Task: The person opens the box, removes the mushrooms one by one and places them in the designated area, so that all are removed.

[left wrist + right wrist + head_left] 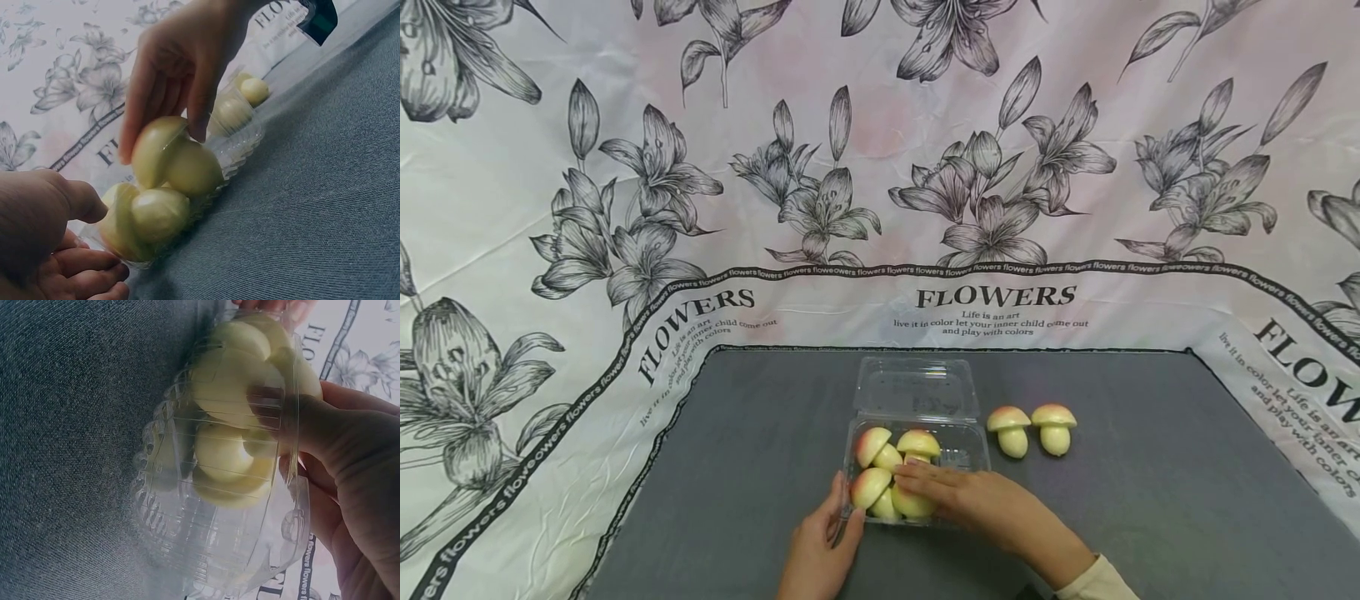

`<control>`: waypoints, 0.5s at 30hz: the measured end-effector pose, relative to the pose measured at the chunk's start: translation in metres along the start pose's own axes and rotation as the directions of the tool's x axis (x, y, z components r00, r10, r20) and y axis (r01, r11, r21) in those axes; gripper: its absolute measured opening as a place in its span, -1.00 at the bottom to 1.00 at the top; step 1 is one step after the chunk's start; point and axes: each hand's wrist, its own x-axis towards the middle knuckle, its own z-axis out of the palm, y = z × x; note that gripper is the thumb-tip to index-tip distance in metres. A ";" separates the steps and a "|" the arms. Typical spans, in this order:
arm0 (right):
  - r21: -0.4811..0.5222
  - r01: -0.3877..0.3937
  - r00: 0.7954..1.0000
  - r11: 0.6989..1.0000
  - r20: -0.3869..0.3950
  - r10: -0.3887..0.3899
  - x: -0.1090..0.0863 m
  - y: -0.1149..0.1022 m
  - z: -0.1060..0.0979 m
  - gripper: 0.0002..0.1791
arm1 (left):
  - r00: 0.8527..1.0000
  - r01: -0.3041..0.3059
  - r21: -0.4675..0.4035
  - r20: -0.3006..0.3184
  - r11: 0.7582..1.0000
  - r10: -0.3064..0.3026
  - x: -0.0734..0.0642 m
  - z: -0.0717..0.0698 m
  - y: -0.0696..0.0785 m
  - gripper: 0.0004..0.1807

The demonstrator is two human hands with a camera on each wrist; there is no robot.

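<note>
A clear plastic box [973,454] stands on the grey table with its lid folded back. Several mushroom-shaped pieces, cream-yellow with a pink blush on their caps, lie in its left and middle part; one is the back-left mushroom [872,447]. My right hand [973,500] reaches in from the right and grips the front-middle mushroom [156,153] between thumb and fingers; in the right wrist view it shows through the box wall. With thumb and fingers about the box's front-left corner, my left hand [823,537] holds the box. The right end of the box holds no mushroom.
Two more mushrooms, a left one [1011,431] and a right one [1055,428], lie on the table right of the box. The open lid [916,387] lies behind the box. A flower-printed cloth [820,308] hangs behind the table [745,450] and along its sides.
</note>
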 end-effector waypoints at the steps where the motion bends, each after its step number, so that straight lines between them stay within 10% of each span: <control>1: -0.002 -0.002 1.000 1.000 -0.001 0.002 0.000 0.000 0.000 -0.30 | 1.000 0.000 -0.001 0.001 1.000 0.000 0.000 0.000 0.000 -0.14; 15: -0.073 0.024 0.999 0.997 -0.034 -0.026 -0.002 0.000 -0.002 -0.26 | 0.999 -0.023 0.017 -0.024 1.000 0.023 0.002 0.002 -0.004 -0.18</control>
